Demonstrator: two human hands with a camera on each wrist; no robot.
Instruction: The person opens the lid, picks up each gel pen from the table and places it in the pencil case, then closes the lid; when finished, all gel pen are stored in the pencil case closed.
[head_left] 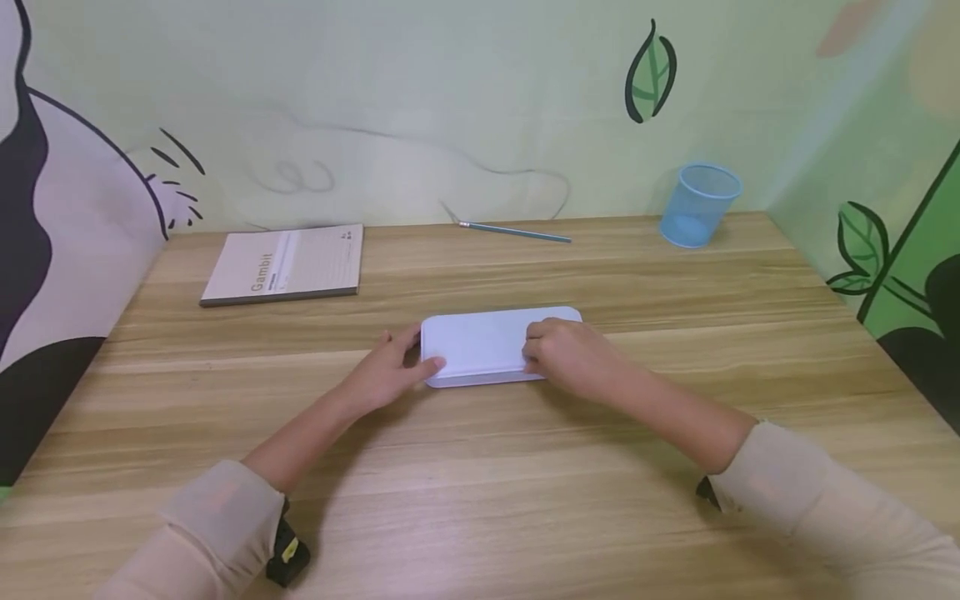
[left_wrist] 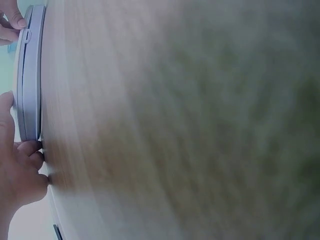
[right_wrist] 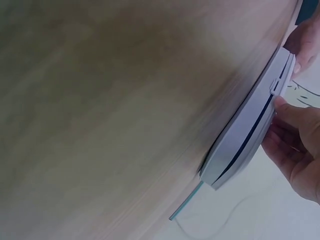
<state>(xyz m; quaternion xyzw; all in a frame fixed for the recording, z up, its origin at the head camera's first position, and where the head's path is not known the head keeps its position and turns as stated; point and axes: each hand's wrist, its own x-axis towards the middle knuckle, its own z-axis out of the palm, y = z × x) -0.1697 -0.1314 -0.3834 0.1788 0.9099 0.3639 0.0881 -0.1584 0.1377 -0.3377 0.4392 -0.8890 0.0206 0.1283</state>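
Observation:
A pale lavender pencil case (head_left: 480, 343) with rounded corners lies flat on the table. My left hand (head_left: 384, 372) holds its left end, the thumb on top and the fingers around the end. At the near right edge, my right hand (head_left: 573, 357) grips the lid with curled fingers. In the right wrist view, the right thumb presses the rim beside a small clasp-like tab (right_wrist: 274, 87), and a dark narrow gap runs along the case's seam. From the left wrist, the case's side (left_wrist: 31, 85) shows with the left hand (left_wrist: 22, 170) at its end.
A notebook (head_left: 288, 263) lies at the back left of the wooden table (head_left: 450, 483). Against the wall are a thin blue brush-like stick (head_left: 517, 232) and, further right, a blue mesh pen holder (head_left: 701, 205). Painted walls border the table behind and on both sides.

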